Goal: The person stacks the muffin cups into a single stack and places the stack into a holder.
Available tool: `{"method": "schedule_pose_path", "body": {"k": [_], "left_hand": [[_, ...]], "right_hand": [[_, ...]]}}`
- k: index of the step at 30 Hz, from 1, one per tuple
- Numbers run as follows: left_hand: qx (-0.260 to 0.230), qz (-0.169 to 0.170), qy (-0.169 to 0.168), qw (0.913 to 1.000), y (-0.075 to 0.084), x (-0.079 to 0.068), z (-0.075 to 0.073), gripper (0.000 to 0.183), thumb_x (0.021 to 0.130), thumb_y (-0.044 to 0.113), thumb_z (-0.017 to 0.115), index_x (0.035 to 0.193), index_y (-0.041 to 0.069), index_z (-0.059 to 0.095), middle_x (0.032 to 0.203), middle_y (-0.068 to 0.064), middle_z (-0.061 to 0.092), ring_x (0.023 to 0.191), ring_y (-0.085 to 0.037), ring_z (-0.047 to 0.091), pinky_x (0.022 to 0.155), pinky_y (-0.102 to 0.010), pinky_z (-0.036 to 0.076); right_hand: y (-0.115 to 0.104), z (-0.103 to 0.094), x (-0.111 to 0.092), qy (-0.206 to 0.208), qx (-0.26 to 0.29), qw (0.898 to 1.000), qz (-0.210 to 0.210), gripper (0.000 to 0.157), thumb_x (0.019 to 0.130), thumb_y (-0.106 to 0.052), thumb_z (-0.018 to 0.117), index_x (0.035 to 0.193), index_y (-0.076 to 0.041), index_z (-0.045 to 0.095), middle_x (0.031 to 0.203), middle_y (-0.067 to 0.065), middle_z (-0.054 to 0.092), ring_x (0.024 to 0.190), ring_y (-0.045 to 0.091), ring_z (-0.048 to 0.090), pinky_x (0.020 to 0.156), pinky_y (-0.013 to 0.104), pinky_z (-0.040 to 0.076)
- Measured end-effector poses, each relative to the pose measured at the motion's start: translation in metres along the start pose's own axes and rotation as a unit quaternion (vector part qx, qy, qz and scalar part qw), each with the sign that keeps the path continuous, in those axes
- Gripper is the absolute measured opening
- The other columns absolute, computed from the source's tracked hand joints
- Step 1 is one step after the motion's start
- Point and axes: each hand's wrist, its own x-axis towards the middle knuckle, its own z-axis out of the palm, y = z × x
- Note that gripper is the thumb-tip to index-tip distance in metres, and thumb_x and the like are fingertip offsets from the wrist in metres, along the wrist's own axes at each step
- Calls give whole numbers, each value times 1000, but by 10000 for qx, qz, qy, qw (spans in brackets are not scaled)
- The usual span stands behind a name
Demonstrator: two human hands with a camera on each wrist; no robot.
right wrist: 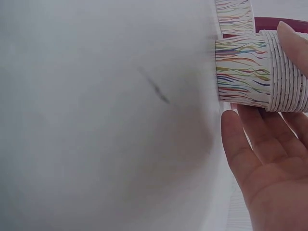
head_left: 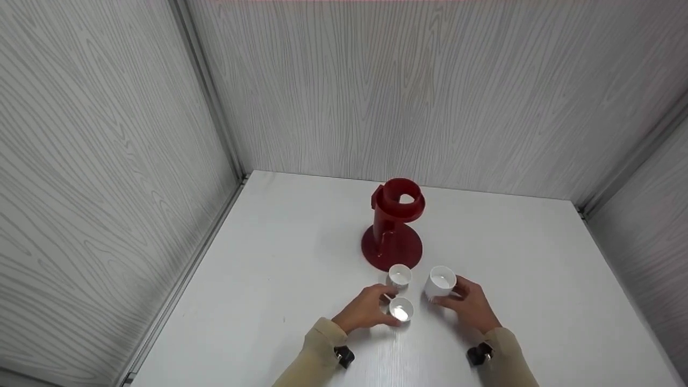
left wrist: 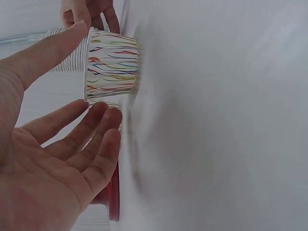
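Observation:
My left hand holds a small paper cup at its rim, thumb on one side and index fingertip on the other. Colourful wavy lines cover that cup's wall in the left wrist view, and its base is close over the white tabletop. Just beyond it stands a second paper cup. To the right, my right hand grips a nested stack of paper cups around its side. Several rims overlap at the top of this stack, which is upright.
Behind the cups stands a red holder with a round base, a post and a ring at the top. The white tabletop is bounded by pale wood-grain panels at the back and both sides.

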Motion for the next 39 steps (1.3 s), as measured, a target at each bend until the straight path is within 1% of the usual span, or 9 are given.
{"method": "schedule_pose_path", "body": {"k": [8, 14, 22, 29, 36, 39], "left_hand": [[-160, 55, -27, 9999, -2, 2, 4, 68, 77, 23, 93, 135, 4, 63, 122, -3, 69, 112, -17, 65, 104, -37, 54], [-183, 65, 55, 9998, -4, 3, 7, 63, 77, 23, 93, 131, 7, 66, 119, -2, 70, 107, -13, 65, 101, -35, 55], [-193, 109, 73, 9997, -2, 5, 9, 57, 77, 21, 93, 126, 9, 68, 114, 1, 72, 103, -11, 65, 95, -29, 55], [-117, 192, 71, 9997, -2, 6, 11, 54, 77, 21, 92, 124, 9, 69, 113, 1, 73, 101, -10, 65, 93, -26, 54], [-187, 276, 98, 9994, -4, 7, 12, 50, 78, 22, 92, 122, 10, 70, 110, 2, 72, 99, -8, 64, 92, -28, 55], [-192, 194, 129, 9995, -4, 7, 11, 51, 78, 23, 92, 123, 10, 70, 111, 2, 72, 99, -8, 64, 93, -29, 55]], "right_hand": [[0, 0, 0, 53, -54, 10000, 19, 70, 77, -23, 92, 140, -15, 63, 135, 5, 69, 117, 4, 66, 101, 25, 56], [0, 0, -1, 67, -126, 9999, 33, 72, 77, -23, 92, 142, -13, 61, 137, 6, 67, 121, 8, 66, 103, 27, 56], [2, -3, 0, 88, -50, 9999, -7, 71, 77, -22, 93, 140, -14, 62, 136, 5, 68, 117, 3, 66, 102, 27, 56], [3, -3, -1, 74, -96, 9999, 46, 71, 77, -24, 92, 141, -14, 62, 137, 6, 68, 117, 3, 66, 103, 29, 57], [2, -4, -2, 101, -122, 9999, 6, 71, 76, -24, 93, 140, -15, 62, 137, 5, 68, 118, 4, 66, 104, 30, 56], [1, -5, -3, 70, -93, 9999, 14, 70, 77, -22, 92, 140, -15, 62, 137, 5, 68, 118, 3, 66, 103, 29, 56]]}}
